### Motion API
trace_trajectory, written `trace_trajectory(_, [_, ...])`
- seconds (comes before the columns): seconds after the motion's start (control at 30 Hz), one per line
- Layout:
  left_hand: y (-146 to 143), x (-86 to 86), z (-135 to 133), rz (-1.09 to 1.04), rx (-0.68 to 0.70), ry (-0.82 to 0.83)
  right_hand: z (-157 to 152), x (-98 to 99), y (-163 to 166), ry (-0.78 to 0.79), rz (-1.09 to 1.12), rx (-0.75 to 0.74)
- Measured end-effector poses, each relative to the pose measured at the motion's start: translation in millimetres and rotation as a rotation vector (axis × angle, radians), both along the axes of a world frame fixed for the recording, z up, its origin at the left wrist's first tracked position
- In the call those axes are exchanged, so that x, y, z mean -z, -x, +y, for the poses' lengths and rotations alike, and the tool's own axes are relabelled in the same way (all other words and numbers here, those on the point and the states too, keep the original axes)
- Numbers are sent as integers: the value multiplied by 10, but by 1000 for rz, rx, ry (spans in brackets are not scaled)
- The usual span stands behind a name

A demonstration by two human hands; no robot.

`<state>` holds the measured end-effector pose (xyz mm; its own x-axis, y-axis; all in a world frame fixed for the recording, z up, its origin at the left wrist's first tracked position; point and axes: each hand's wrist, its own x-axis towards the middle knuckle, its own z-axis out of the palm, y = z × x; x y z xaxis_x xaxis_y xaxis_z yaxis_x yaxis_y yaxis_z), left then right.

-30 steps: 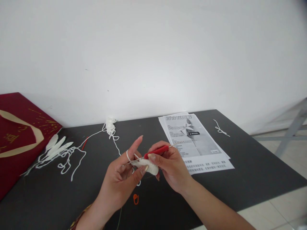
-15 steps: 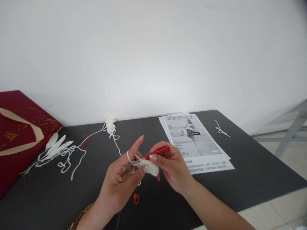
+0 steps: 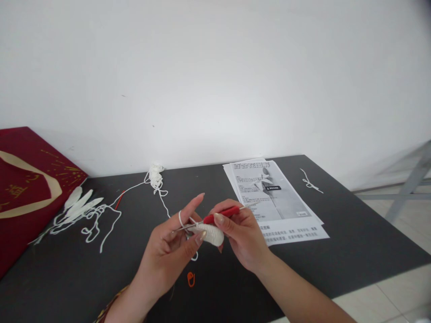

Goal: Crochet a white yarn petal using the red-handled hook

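Between thumb and fingers, my left hand (image 3: 171, 246) pinches a small white crocheted piece (image 3: 210, 234), its index finger raised with white yarn looped round it. My right hand (image 3: 240, 231) grips a crochet hook (image 3: 220, 215) by its red handle. The hook's metal shaft lies along the top edge of the crocheted piece and points left, toward my left fingers. Its tip shows near the left fingers, while the exact stitch it sits in is too small to make out. Below my hands, an orange stitch marker (image 3: 191, 279) lies on the black table (image 3: 215, 287).
A bundle of white yarn (image 3: 156, 176) rests against the wall. At left are white crocheted petals (image 3: 79, 202) with loose yarn tails, a thin red stick (image 3: 119, 200) and a dark red bag (image 3: 30, 179). Printed sheets (image 3: 286, 193) and a knotted yarn scrap (image 3: 310, 183) lie to the right.
Both hands keep their holds and have shifted only slightly. The crocheted piece has tilted a little, and the hook has moved slightly within the work.
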<state>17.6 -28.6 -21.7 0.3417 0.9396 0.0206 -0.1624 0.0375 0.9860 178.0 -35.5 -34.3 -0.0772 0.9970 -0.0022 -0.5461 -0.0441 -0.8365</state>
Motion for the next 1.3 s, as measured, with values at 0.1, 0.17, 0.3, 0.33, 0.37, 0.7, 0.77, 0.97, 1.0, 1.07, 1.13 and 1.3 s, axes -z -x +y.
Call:
trace_trajectory(0.1, [11, 10, 43, -18, 7, 64, 8, 11, 3, -8, 35, 15])
trace_trajectory(0.17, [6, 24, 67, -26, -16, 75, 20, 22, 10, 9, 51, 27])
trace_trajectory(0.3, [-9, 55, 107, -38, -30, 74, 43, 41, 30, 2, -12, 47])
trace_trajectory(0.33, [-8, 60, 120, -39, -26, 79, 49, 47, 33, -5, -27, 47])
trace_trajectory(0.37, [-3, 63, 134, -35, -28, 87, 56, 53, 36, -6, -36, 43])
trace_trajectory(0.7, [195, -60, 284, -62, 330, 282, 100, 91, 25, 89, 65, 3])
trace_trajectory(0.77, [243, -86, 296, -94, 408, 335, 90, 75, 27, 90, 82, -6])
trace_trajectory(0.97, [296, -105, 312, -90, 496, 286, 92, 75, 6, 0, 56, 50])
trace_trajectory(1.0, [292, -98, 318, -65, 475, 247, 98, 82, 2, -11, 52, 56])
trace_trajectory(1.07, [288, -72, 341, -32, 402, 191, 108, 95, -1, -29, 57, 57])
trace_trajectory(1.13, [300, -36, 380, -79, 307, 174, 114, 107, -1, -42, 88, 50])
trace_trajectory(1.3, [349, 40, 456, -252, 227, 280, 120, 130, -7, -29, 189, -16])
